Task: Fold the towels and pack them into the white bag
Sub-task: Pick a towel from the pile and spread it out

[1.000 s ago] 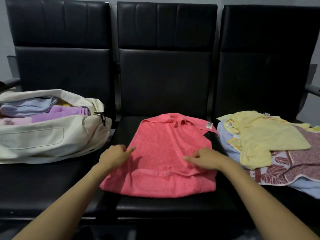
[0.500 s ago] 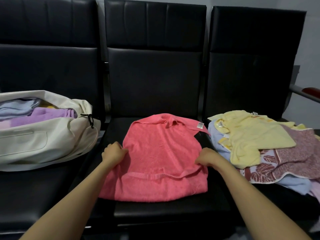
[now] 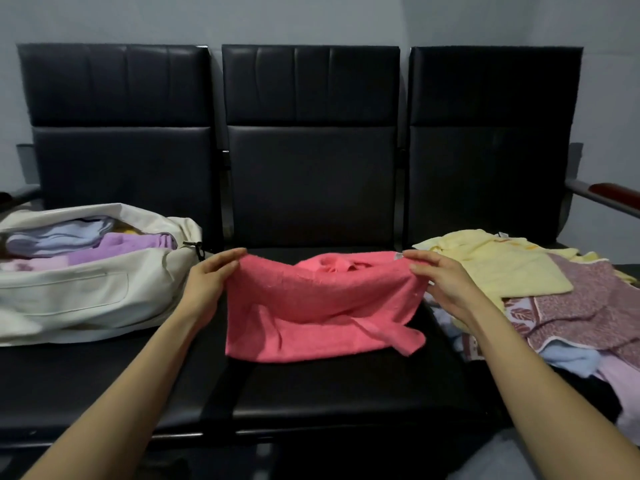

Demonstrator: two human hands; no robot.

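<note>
Spanning the view from 9 to 3 o'clock, a row of black seats (image 3: 311, 403) is seen; on the seat at 9 o'clock the white bag (image 3: 86, 296) is laid open, with blue and purple folded towels (image 3: 104, 244) already packed inside; at 3 o'clock a loose pile of towels (image 3: 581, 306) is heaped, topped by a yellow towel (image 3: 495, 268), none of it yet folded; on the middle seat, at 12 o'clock, the pink towel (image 3: 322, 306) is held half-raised, its far edge lifted and sagging in the middle, its near part left lying on the cushion; the left corner is pinched between thumb and fingers of the left hand (image 3: 211, 278); the right corner, by a small white label (image 3: 398, 256), is pinched likewise by the right hand (image 3: 440, 278). A fold of the pink towel is judged to be in hand; next, the raised edge is probably to be carried toward 6 o'clock and laid square on the near edge, corners matched so that no crease is trapped, before the bundle is taken to 9 o'clock.
</note>
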